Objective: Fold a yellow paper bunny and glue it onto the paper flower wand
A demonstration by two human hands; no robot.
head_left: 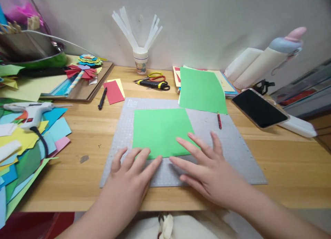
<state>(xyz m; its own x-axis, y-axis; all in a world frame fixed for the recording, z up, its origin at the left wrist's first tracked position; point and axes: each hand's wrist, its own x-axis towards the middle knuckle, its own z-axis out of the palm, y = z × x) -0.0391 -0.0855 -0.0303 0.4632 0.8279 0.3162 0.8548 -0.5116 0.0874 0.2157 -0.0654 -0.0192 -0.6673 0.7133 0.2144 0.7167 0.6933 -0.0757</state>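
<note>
A green paper sheet (161, 130) lies flat on a grey cutting mat (240, 156) in the middle of the wooden desk. My left hand (131, 177) rests open on the mat, its fingertips touching the sheet's near left edge. My right hand (207, 166) lies open with fingers spread, pressing on the sheet's near right corner. Neither hand holds anything.
More green paper (201, 90) lies on a stack behind the mat, with a red pen (219, 121) beside it. Scissors (153, 82), a cup of strips (141, 61), a black pen (102, 98), red and yellow cards (113, 91), a phone (258, 108) and a glue gun (31, 113) on coloured scraps surround it.
</note>
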